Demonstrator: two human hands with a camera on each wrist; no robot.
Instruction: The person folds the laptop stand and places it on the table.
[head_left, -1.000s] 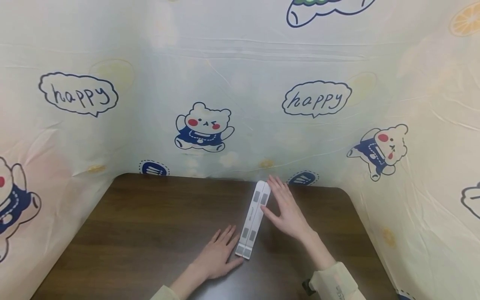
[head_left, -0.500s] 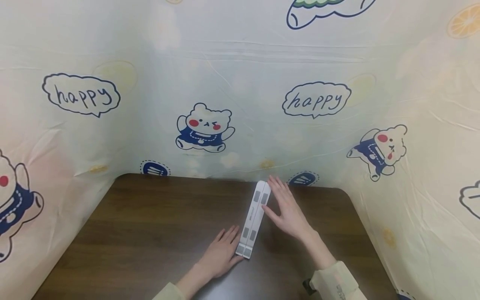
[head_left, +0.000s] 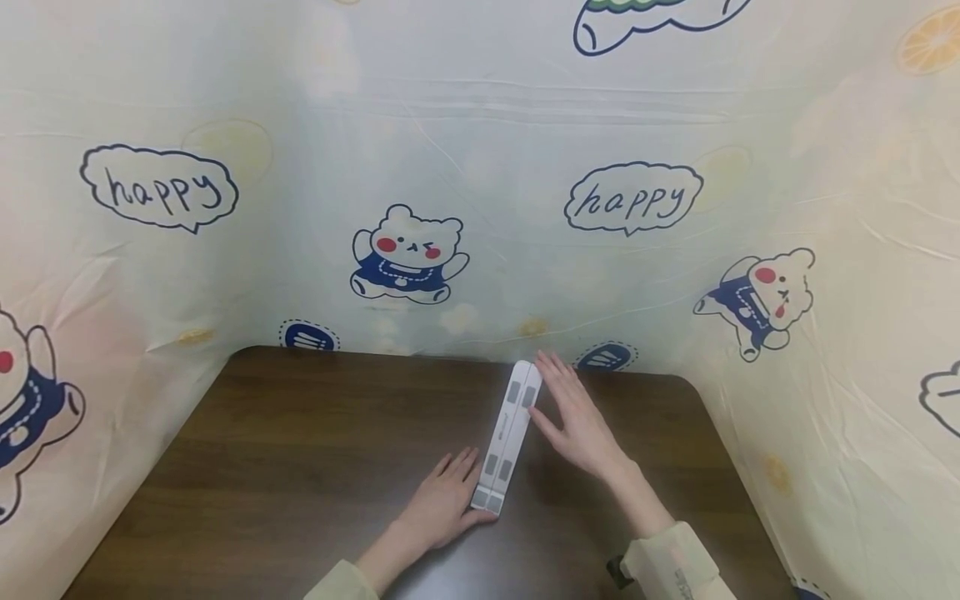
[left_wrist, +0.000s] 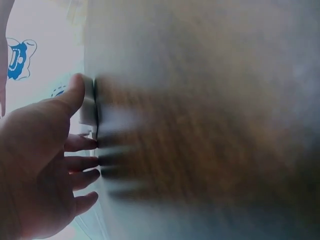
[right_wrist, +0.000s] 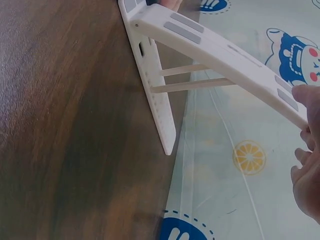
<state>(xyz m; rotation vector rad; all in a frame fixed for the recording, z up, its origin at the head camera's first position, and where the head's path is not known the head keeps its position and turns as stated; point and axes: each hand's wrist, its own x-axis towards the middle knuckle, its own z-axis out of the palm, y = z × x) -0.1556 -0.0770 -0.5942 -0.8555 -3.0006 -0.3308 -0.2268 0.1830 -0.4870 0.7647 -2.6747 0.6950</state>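
Observation:
A white folding laptop stand (head_left: 506, 437) with grey pads stands at a slant on the table. In the right wrist view the stand's upper arm (right_wrist: 215, 47) slopes up, with two thin struts (right_wrist: 192, 80) down to its base bar (right_wrist: 155, 95). My left hand (head_left: 441, 504) lies at the near end, fingers fairly straight along the left side and thumb across the end. The left wrist view has its fingertips (left_wrist: 90, 175) down at the table. My right hand (head_left: 581, 425) holds the raised far end, thumb on the padded face, fingers at the right side and partly hidden.
The brown wooden table (head_left: 315, 425) has rounded far corners. A pale printed cloth (head_left: 510, 275) with bears and "happy" bubbles hangs behind it and along both sides. The far end of the stand appears near the table's back edge in the head view.
My left hand has shifted slightly up and right, its thumb now further across the stand's near end. The right thumb has slid slightly towards the stand's right edge. The stand stays almost still.

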